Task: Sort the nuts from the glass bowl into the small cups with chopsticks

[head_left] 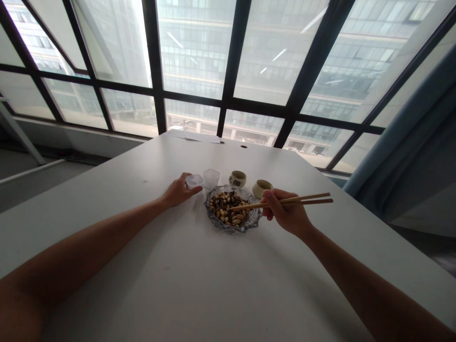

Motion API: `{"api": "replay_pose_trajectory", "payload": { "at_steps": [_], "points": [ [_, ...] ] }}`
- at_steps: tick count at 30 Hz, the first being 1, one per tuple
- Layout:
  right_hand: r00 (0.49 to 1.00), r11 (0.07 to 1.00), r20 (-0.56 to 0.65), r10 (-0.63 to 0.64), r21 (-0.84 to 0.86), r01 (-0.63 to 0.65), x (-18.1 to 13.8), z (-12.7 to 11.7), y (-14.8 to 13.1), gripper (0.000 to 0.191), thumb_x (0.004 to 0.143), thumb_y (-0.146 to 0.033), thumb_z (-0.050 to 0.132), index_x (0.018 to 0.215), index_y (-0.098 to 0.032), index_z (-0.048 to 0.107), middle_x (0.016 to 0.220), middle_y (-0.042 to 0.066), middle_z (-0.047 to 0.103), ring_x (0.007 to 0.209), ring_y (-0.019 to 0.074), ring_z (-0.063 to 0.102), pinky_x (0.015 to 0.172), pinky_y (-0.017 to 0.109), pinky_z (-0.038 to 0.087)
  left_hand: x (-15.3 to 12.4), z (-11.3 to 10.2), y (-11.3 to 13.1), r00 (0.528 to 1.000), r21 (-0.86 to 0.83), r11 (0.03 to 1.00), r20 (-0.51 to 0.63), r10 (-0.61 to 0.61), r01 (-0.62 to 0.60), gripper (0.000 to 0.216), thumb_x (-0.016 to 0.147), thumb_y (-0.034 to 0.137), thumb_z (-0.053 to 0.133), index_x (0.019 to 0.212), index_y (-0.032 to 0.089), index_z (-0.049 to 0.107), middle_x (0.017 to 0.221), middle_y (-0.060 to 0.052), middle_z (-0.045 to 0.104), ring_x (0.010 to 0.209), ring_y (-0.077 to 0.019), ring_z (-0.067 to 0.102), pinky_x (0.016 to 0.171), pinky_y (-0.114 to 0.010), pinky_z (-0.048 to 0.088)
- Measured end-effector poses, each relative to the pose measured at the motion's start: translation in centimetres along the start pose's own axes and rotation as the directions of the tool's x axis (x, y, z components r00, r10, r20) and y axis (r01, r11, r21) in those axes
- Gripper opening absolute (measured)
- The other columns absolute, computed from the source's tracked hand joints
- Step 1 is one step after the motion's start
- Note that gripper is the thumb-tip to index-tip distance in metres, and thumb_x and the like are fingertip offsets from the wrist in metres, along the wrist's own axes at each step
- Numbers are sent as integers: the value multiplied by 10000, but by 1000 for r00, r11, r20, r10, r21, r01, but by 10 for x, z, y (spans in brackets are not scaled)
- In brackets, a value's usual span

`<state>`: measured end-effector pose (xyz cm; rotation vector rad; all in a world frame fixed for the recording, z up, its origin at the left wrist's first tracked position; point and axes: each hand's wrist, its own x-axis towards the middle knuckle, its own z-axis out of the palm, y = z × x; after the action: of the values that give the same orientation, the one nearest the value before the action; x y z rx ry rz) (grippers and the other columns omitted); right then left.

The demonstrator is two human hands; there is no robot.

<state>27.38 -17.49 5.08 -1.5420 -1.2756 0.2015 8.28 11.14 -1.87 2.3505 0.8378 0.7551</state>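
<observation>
In my right hand (285, 211) is a pair of wooden chopsticks (302, 199), their tips down among the nuts and dark seeds (228, 207) in a scalloped clear glass bowl (253, 219). The tips touch the heap; whether they pinch a piece is too small to tell. My left hand (178, 191) grips a small clear plastic cup (194, 181) from its left side, thumb along the front. A second clear plastic cup (211, 178) stands just right of it. Behind the bowl sit a pale green cup with dark lettering (237, 179) and another green cup (261, 188).
All of this rests on a white table (199, 280). Papers (195, 137) lie at its far edge, near a round hole (243, 147). Black-framed windows rise beyond, and a blue curtain (402, 137) hangs at the right.
</observation>
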Motion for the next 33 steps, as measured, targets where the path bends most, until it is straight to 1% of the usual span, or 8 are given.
{"api": "replay_pose_trajectory", "payload": {
  "at_steps": [4,13,17,20,23,26,29,33],
  "points": [
    [996,997,-63,61,55,-57,3,-1,3,532,845,-685,603,640,-196,643,463,16,613,354,125,534,331,245,408,0,0,-2,1000,1,1000,-4,0,0,836,712,726,637,1303,149,510,962,-124,711,831,-270,678,741,-366,522],
    [996,994,38,87,61,-89,3,3,6,513,806,-666,667,619,-189,644,476,26,627,373,133,550,342,254,419,-1,0,0,1000,-4,1000,-10,5,-5,817,712,721,639,1289,155,516,956,-120,715,822,-268,679,737,-365,524],
    [995,991,-25,100,89,-98,5,1,6,530,792,-682,668,626,-179,658,471,31,631,356,124,543,328,239,408,-1,0,0,1000,-11,1000,-7,6,-6,809,711,719,642,1286,164,516,957,-116,716,827,-267,681,735,-361,524],
    [981,974,-93,170,168,-153,9,0,16,553,747,-707,693,633,-167,667,454,30,623,337,115,528,321,227,411,0,0,-1,1000,-13,1000,-5,2,-2,811,709,714,646,1289,163,513,971,-121,717,831,-267,684,733,-358,526],
    [945,907,-153,290,359,-220,14,2,38,554,683,-703,750,643,-157,664,438,17,604,333,102,508,315,209,408,0,0,0,1000,-9,1000,-12,3,-3,795,714,701,648,1285,163,516,965,-123,718,831,-271,686,730,-359,526],
    [871,763,-165,463,574,-297,14,8,61,520,678,-646,793,605,-165,610,414,-6,563,345,85,489,314,183,395,0,1,0,1000,-7,1000,-15,2,-2,786,719,690,647,1283,158,519,959,-126,718,833,-275,686,739,-363,525],
    [821,671,-140,554,659,-340,12,12,75,483,712,-592,799,615,-172,584,406,-21,544,333,75,466,312,172,388,-1,1,0,1000,-17,1000,-11,4,-4,779,720,683,652,1282,160,519,978,-128,718,842,-271,688,750,-360,528],
    [800,624,-119,588,696,-355,10,11,79,456,718,-559,811,624,-169,594,416,-15,560,340,77,464,317,172,390,-1,0,0,1000,-8,1000,-11,3,-3,790,717,696,653,1283,162,519,943,-114,719,822,-266,687,736,-356,532]
  ]
}}
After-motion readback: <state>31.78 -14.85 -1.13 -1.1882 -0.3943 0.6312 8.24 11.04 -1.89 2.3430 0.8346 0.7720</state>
